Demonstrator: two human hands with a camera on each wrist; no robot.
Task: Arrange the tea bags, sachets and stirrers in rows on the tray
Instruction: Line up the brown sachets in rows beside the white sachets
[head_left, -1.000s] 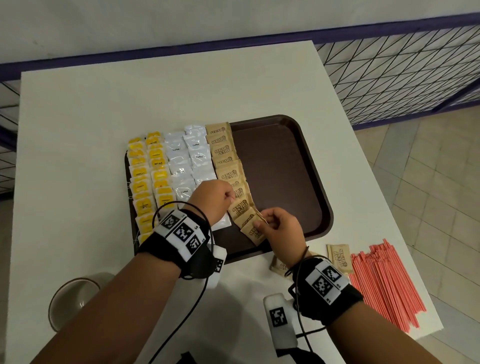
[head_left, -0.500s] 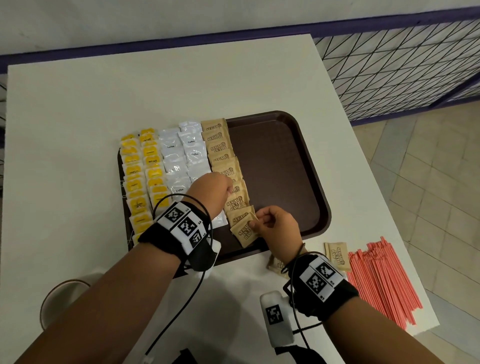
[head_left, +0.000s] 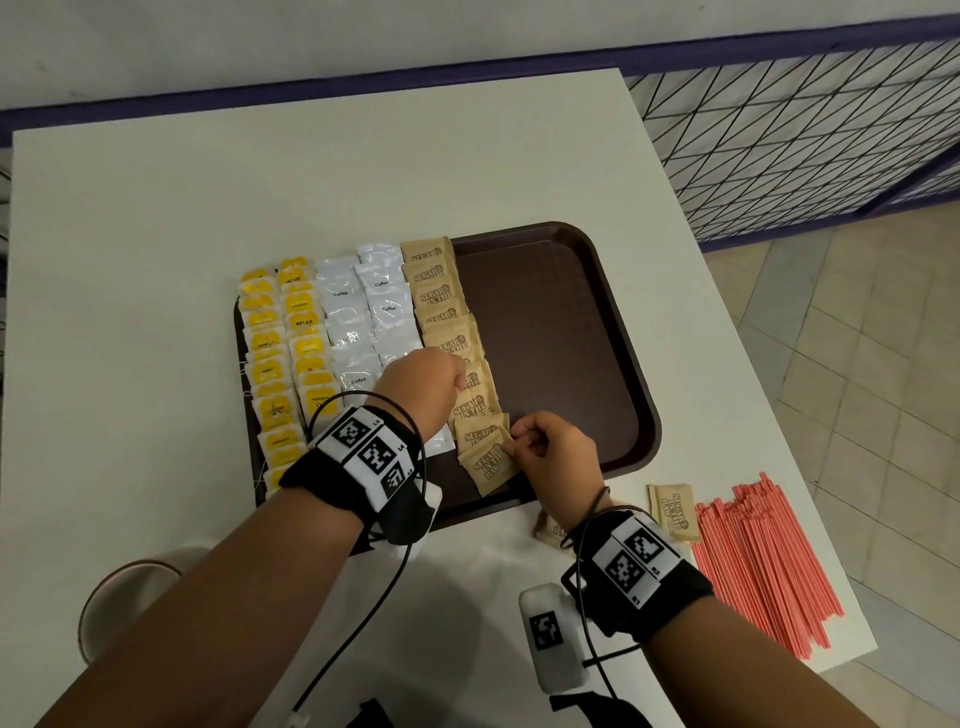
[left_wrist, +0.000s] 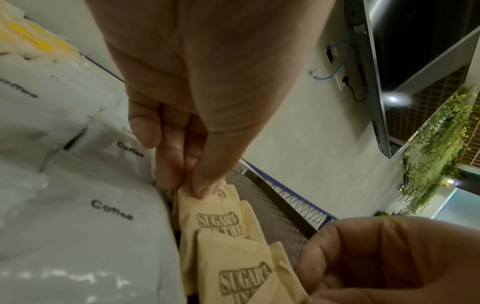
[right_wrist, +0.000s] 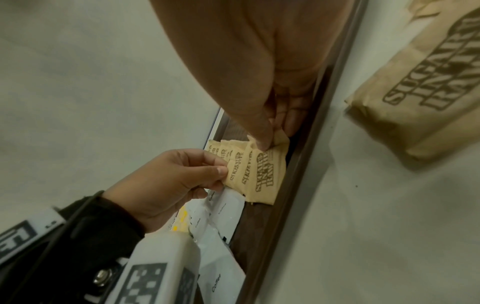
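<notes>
Starting at the lower left of the head view, a round stool (head_left: 130, 597) peeks out beside the white table (head_left: 156, 208). Right of it, on the left half of the brown tray (head_left: 597, 312), two rows of yellow tea bags (head_left: 285, 353) run up the frame, then two rows of white coffee sachets (head_left: 363, 312), then one overlapping row of brown sugar sachets (head_left: 441, 312) near the tray's middle. The left hand (head_left: 423, 387) sits over the lower part of that sugar row, its thumb and fingertips (left_wrist: 205, 185) closed in a pinch on the edge of one brown sachet in the row. Just right and lower, the right hand (head_left: 556, 457) has its fingers curled, thumb and forefinger nipping the corner of the nearest sugar sachet (head_left: 488, 465), which lies tilted at the row's near end, overlapping its neighbour. The tray's right half is bare brown surface. Below the tray's near rim, two loose sugar sachets (head_left: 672, 512) lie on the table beside the right wrist, and at the lower right edge of the frame a pile of red stirrers (head_left: 769, 566) lies on the table.
</notes>
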